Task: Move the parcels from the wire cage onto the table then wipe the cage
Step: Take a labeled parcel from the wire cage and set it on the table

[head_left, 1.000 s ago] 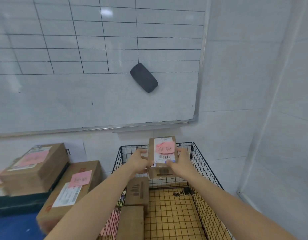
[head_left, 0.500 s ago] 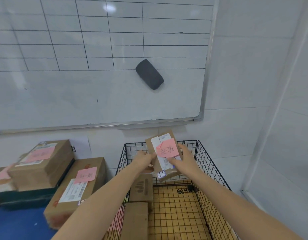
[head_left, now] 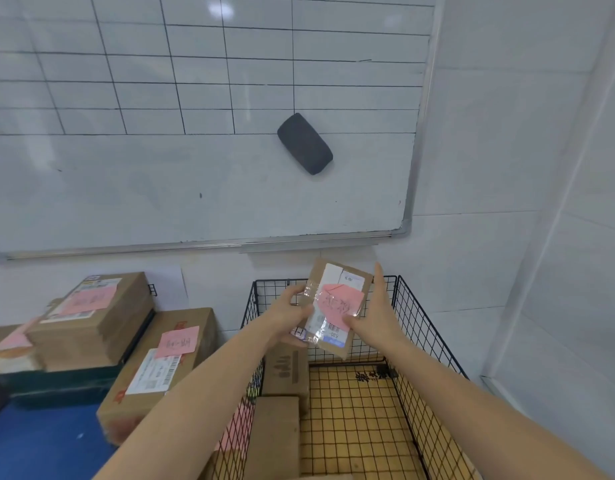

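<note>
Head view: parcel [head_left: 335,306] tilts further between left hand [head_left: 288,317] and right hand [head_left: 376,318].

Person in view only as two arms and two hands; rest of body outside frame.

- left hand [head_left: 288,315]: bare, skin uncovered from knuckles to wrist.
- right hand [head_left: 376,318]: bare too; thumb and fingers slim.
- left forearm [head_left: 195,403]: bare along whole visible length, wrist to bottom edge; smooth, slender, broader toward elbow end.
- right forearm [head_left: 472,407]: same, bare and smooth from wrist to lower right edge.
- fingernails: too small and blurred to tell.
- wrists: plain skin.
</note>
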Action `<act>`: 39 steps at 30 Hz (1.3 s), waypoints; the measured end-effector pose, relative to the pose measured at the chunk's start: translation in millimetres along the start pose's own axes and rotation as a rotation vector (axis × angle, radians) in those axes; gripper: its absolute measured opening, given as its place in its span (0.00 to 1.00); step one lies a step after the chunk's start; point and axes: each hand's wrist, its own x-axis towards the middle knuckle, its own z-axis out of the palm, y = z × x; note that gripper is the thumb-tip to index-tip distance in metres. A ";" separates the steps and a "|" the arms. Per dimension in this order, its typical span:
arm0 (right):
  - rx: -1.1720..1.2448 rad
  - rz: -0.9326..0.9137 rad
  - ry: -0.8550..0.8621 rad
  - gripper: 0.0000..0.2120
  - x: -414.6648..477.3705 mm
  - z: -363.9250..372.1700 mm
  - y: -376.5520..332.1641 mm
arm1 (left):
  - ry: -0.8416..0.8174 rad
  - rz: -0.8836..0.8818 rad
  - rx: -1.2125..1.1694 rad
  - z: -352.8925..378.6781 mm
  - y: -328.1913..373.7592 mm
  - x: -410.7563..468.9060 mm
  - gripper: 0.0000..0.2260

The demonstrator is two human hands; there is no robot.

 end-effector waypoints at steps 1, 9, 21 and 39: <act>-0.035 -0.008 -0.025 0.52 1.8 0.5 1.4 | 0.006 0.011 0.010 -2.4 0.3 -0.6 0.21; -0.029 0.078 0.036 0.12 10.5 9.9 1.8 | 0.261 0.025 0.204 -26.1 3.0 13.5 0.17; -0.272 0.191 -0.124 0.14 10.3 25.2 9.9 | 0.379 -0.104 0.298 -28.2 -11.8 24.9 0.17; 0.043 0.119 -0.312 0.49 18.7 2.6 9.0 | 0.197 0.033 0.193 -42.7 2.6 24.1 0.29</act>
